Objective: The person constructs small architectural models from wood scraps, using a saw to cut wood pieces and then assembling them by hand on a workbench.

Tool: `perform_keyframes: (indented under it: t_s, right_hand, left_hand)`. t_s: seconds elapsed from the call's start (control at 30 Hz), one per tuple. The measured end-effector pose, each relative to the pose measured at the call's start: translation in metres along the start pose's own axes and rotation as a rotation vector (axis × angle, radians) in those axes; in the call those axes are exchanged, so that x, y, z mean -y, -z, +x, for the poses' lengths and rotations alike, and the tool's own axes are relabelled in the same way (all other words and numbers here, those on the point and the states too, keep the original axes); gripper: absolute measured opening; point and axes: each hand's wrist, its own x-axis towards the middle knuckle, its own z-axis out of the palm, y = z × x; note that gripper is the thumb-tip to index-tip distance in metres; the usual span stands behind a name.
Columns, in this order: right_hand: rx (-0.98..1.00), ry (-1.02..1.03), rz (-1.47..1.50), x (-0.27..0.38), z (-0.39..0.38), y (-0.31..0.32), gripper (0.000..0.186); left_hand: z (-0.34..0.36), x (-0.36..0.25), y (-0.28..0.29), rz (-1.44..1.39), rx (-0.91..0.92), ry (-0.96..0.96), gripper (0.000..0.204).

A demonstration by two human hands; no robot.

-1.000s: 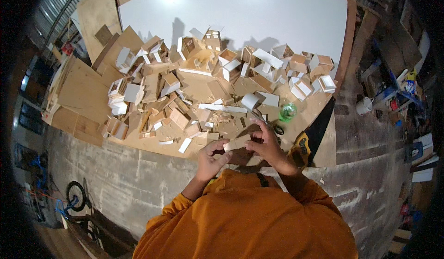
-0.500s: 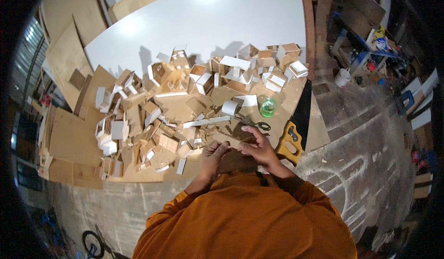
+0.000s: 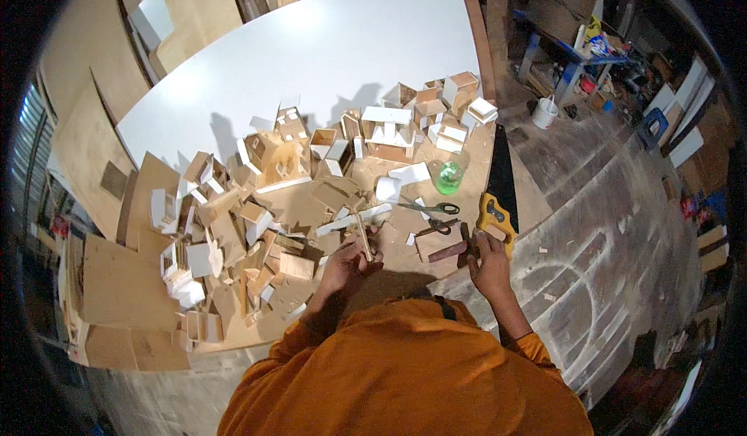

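My left hand is closed around a small wooden piece, light brown and seen almost edge-on, held above the near part of the worktable. On the right, my right hand has its bent fingers on the lower end of the yellow handle of a handsaw. The saw's dark blade points away from me along the table's right side. Between my hands lie scissors with dark handles and a dark reddish-brown strip. Past the scissors sits a green transparent container.
Several small wood-and-white box-like models stand across the table. Offcuts are heaped at left, near a large cardboard box. A white sheet lies behind. Off the table at right are a white bucket and a blue stand.
My right hand has let go of the wooden piece and moved right to the handsaw. My left hand keeps the piece, turned more edge-on. The view has swung, and the scissors show more fully.
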Motion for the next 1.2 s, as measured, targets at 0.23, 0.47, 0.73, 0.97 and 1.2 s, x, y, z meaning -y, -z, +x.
perform_keyframes:
  t_s: [0.23, 0.47, 0.73, 0.97, 1.2]
  right_hand:
    - [-0.065, -0.075, -0.142, -0.006, -0.01, -0.018, 0.053]
    - [-0.054, -0.116, -0.201, -0.009, -0.011, -0.018, 0.049]
    - [-0.171, -0.157, 0.039, -0.018, -0.028, -0.011, 0.051]
    - [-0.011, -0.06, -0.237, -0.042, -0.005, -0.022, 0.048]
    - [0.122, -0.087, -0.301, -0.052, 0.015, -0.025, 0.08]
  left_hand:
    - [0.015, 0.003, 0.023, -0.347, 0.183, 0.159, 0.048]
    - [0.017, 0.005, 0.03, -0.505, 0.338, 0.294, 0.05]
    - [0.013, 0.034, 0.055, -0.257, 0.271, 0.296, 0.038]
    - [0.015, 0.062, 0.051, 0.011, 0.243, 0.427, 0.037]
    - [0.018, 0.095, -0.011, 0.372, 0.34, 0.318, 0.031]
